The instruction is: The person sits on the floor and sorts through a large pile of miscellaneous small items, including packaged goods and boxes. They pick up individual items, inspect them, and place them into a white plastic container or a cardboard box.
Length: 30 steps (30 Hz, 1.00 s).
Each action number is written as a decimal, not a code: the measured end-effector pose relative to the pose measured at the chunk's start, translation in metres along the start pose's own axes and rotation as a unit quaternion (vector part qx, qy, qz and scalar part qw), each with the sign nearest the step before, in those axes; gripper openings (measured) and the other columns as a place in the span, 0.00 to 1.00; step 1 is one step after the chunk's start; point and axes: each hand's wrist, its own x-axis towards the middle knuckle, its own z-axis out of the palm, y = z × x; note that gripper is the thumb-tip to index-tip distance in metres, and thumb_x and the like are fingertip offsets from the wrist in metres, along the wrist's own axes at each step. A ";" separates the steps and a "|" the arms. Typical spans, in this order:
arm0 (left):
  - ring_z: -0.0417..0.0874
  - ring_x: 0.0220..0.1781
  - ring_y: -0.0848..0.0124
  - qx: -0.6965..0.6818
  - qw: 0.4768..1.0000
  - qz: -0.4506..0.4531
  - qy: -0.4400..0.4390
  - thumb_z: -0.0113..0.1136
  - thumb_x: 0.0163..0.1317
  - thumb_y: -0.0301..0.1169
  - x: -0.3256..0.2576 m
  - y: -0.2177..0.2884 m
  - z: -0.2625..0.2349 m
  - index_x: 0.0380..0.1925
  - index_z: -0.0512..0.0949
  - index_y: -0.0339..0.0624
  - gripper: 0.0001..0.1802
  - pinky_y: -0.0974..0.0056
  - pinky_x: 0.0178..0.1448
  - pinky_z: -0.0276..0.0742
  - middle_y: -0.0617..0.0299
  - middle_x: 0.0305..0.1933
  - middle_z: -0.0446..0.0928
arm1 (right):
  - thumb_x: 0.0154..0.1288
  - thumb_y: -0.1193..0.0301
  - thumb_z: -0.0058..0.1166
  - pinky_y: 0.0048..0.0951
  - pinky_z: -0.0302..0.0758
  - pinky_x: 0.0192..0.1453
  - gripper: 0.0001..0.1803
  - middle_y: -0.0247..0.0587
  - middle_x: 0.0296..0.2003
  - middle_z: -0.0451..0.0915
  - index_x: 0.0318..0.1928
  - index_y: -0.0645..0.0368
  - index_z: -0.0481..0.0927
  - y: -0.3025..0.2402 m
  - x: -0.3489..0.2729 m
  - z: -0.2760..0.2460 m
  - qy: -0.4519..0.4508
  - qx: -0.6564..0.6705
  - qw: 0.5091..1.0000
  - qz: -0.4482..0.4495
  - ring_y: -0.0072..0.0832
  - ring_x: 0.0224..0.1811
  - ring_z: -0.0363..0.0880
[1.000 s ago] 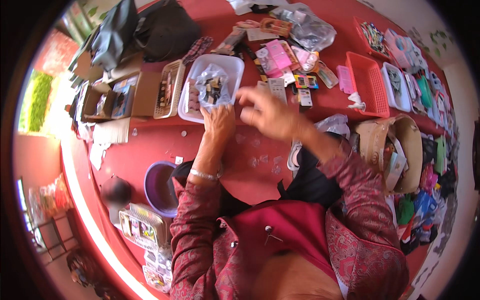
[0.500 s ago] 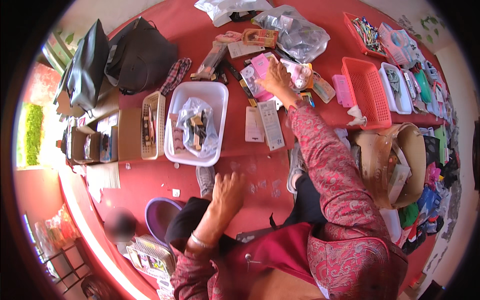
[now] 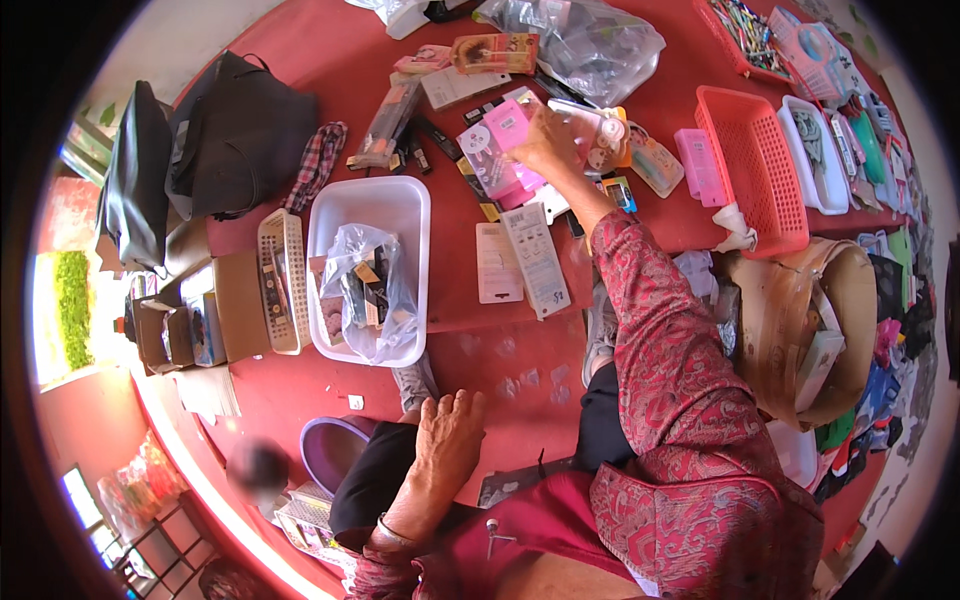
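Right hand point(image 3: 545, 140), withdrawn from the white tub point(image 3: 415, 205) and extended toward the far edge of the red floor point(image 3: 480, 350), is closed on a pink card packet point(image 3: 508, 128); left hand point(image 3: 448, 428), lowered, is rested open on the knee.

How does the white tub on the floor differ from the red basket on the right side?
The white tub has solid walls; the red basket has mesh walls. The white tub holds a clear plastic bag of small items; the red basket looks empty. The white tub lies near the left hand, the red basket beyond the right hand. Both are rectangular plastic containers.
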 end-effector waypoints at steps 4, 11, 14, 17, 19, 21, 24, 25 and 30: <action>0.72 0.47 0.60 0.003 1.000 0.000 -0.029 0.59 0.48 0.32 0.004 0.005 -0.005 0.47 0.66 0.39 0.25 0.57 0.51 0.64 0.55 0.44 0.71 | 0.37 0.50 0.65 0.42 0.63 0.59 0.56 0.58 0.55 0.61 0.61 0.66 0.51 -0.001 -0.003 0.016 0.039 -0.055 0.998 -0.019 0.46 0.59 0.60; 0.73 0.47 0.60 0.009 0.999 0.010 -0.039 0.59 0.49 0.33 0.008 0.010 -0.004 0.48 0.66 0.40 0.25 0.56 0.50 0.65 0.55 0.44 0.71 | 0.34 0.56 0.67 0.40 0.64 0.55 0.46 0.56 0.49 0.66 0.53 0.68 0.62 0.006 -0.014 0.024 0.065 -0.064 0.989 -0.113 0.45 0.54 0.63; 0.73 0.47 0.60 0.012 0.999 0.012 -0.032 0.59 0.48 0.33 0.008 0.009 -0.003 0.47 0.66 0.40 0.25 0.56 0.49 0.66 0.56 0.43 0.71 | 0.36 0.64 0.63 0.41 0.65 0.54 0.38 0.53 0.48 0.68 0.51 0.66 0.64 0.024 -0.008 0.022 0.125 -0.046 0.976 -0.170 0.45 0.53 0.66; 0.73 0.47 0.60 0.013 1.000 0.006 -0.023 0.59 0.48 0.33 0.003 0.007 0.003 0.47 0.66 0.40 0.25 0.57 0.49 0.66 0.56 0.43 0.71 | 0.39 0.66 0.59 0.44 0.65 0.53 0.36 0.54 0.47 0.69 0.52 0.65 0.63 0.033 -0.021 0.009 0.238 -0.095 0.948 -0.189 0.47 0.52 0.66; 0.73 0.46 0.60 0.009 0.999 0.004 -0.031 0.59 0.48 0.33 0.003 0.007 0.000 0.47 0.66 0.40 0.25 0.57 0.49 0.66 0.56 0.43 0.71 | 0.40 0.65 0.58 0.42 0.67 0.52 0.38 0.54 0.46 0.69 0.55 0.61 0.60 0.040 -0.026 -0.023 0.156 -0.095 0.979 -0.091 0.45 0.50 0.68; 0.73 0.46 0.60 0.010 1.000 0.005 -0.027 0.59 0.48 0.33 0.003 0.007 0.001 0.47 0.66 0.40 0.25 0.57 0.49 0.65 0.56 0.43 0.71 | 0.40 0.61 0.59 0.44 0.71 0.48 0.40 0.56 0.45 0.70 0.55 0.61 0.59 0.051 -0.031 -0.043 0.173 -0.108 0.978 -0.049 0.47 0.48 0.71; 0.73 0.47 0.60 0.008 1.000 0.006 -0.017 0.59 0.48 0.32 0.000 0.007 0.002 0.47 0.65 0.40 0.25 0.57 0.49 0.65 0.55 0.43 0.71 | 0.40 0.58 0.60 0.45 0.72 0.47 0.45 0.57 0.45 0.70 0.58 0.57 0.54 0.065 -0.035 -0.066 0.177 -0.050 0.981 0.058 0.48 0.46 0.72; 0.73 0.47 0.60 0.008 1.000 0.007 -0.013 0.59 0.48 0.32 -0.001 0.007 0.001 0.47 0.65 0.40 0.25 0.57 0.49 0.65 0.55 0.43 0.71 | 0.40 0.57 0.60 0.44 0.72 0.49 0.47 0.58 0.45 0.70 0.60 0.54 0.50 0.070 -0.039 -0.081 0.149 -0.061 0.982 0.101 0.48 0.48 0.72; 0.72 0.48 0.60 -0.003 1.000 0.012 -0.013 0.59 0.48 0.33 -0.002 0.008 0.001 0.47 0.67 0.38 0.24 0.54 0.52 0.63 0.54 0.44 0.71 | 0.44 0.56 0.59 0.43 0.70 0.52 0.50 0.57 0.51 0.68 0.64 0.56 0.46 0.152 -0.039 -0.081 0.168 -0.067 0.975 0.133 0.46 0.50 0.71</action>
